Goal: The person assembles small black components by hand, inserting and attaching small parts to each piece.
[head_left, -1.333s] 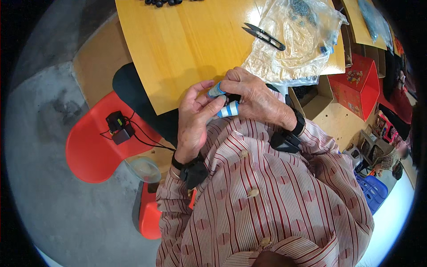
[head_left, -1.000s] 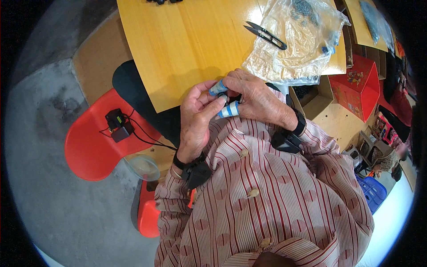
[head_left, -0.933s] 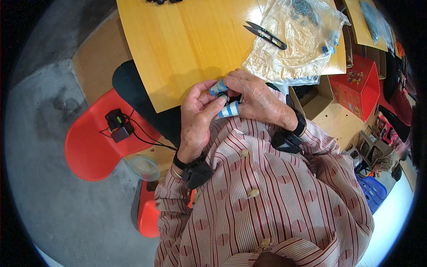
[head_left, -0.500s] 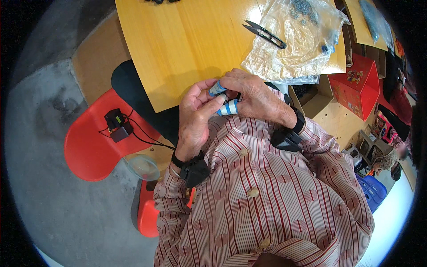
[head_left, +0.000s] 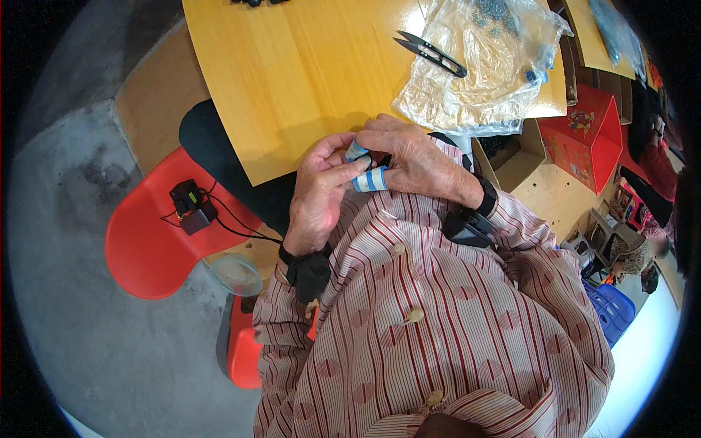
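Head view; dark piece between hands

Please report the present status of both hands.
Left hand pinching small dark piece, mostly hidden by fingers. Right hand alongside, exact grip unclear. Thread snips apart from both hands.

- Thread snips: across the plastic bag's left edge, on the table.
- Cabled device: on the chair, left of the table.
- Cardboard box: right of the right hand.
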`<state>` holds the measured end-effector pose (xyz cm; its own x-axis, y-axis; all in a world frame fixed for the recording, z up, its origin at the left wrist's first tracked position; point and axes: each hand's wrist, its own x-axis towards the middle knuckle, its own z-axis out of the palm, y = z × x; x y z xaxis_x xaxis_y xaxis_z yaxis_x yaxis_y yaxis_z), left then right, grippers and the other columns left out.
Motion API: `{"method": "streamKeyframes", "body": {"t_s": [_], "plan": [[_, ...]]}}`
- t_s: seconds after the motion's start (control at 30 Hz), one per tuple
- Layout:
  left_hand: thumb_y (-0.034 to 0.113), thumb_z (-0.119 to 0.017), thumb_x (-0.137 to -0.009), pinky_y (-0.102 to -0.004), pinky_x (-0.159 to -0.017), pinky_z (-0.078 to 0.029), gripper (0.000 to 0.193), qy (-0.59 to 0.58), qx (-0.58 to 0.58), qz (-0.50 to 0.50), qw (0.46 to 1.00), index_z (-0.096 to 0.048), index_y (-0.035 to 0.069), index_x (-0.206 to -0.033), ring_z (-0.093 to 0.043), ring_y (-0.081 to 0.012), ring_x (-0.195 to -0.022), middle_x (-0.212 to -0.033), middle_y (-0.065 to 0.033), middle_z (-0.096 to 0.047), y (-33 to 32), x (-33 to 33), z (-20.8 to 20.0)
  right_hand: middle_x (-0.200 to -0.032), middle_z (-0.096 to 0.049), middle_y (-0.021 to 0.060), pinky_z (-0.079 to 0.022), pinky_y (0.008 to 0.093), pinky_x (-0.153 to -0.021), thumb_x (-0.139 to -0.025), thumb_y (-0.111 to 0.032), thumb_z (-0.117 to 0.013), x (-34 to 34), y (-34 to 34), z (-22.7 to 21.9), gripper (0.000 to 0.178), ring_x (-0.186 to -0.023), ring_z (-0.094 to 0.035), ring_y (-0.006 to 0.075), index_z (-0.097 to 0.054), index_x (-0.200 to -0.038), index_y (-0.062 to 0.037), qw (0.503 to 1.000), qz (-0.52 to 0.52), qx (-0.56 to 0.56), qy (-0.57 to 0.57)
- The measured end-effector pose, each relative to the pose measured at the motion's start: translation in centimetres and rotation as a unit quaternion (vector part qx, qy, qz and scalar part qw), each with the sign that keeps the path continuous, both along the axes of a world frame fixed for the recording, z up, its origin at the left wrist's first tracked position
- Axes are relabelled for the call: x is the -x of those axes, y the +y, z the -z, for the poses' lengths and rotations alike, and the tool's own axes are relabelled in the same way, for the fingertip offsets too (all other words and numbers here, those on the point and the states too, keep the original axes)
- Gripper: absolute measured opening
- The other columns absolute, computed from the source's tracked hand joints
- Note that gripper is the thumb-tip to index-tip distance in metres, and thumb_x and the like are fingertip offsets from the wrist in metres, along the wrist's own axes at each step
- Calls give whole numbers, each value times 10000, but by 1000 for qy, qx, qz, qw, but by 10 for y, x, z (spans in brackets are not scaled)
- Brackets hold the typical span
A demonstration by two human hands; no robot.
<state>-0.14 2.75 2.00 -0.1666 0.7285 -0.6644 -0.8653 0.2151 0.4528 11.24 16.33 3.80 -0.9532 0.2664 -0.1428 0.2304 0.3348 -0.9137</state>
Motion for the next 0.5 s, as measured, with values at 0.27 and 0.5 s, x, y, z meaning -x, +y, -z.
{"method": "streamKeyframes", "body": {"t_s": [0.27, 0.5], "plan": [[-12, -605, -809, -306, -847, -483, 371, -29, -15, -3, 999, -497, -26, -1164, -596, -169, -956, -1038, -106, -602, 1, 5, -1, -779, -553, 101, -437, 373, -681, -673, -159, -734, 1, 1, 1, 283, -796, -537, 293, -573, -870, -34, 1000, 4, -9, 21], [168, -774, -706, -343, -840, -474, 682, 331, -101, 137, 928, -443, 7, -1280, -572, -219, -998, -1112, -116, -570, -6, 9, -21, -766, -557, 96, -442, 365, -666, -675, -216, -755, -2, 3, -5, 325, -759, -544, 286, -576, -880, -38, 999, 17, -21, 19]]}}
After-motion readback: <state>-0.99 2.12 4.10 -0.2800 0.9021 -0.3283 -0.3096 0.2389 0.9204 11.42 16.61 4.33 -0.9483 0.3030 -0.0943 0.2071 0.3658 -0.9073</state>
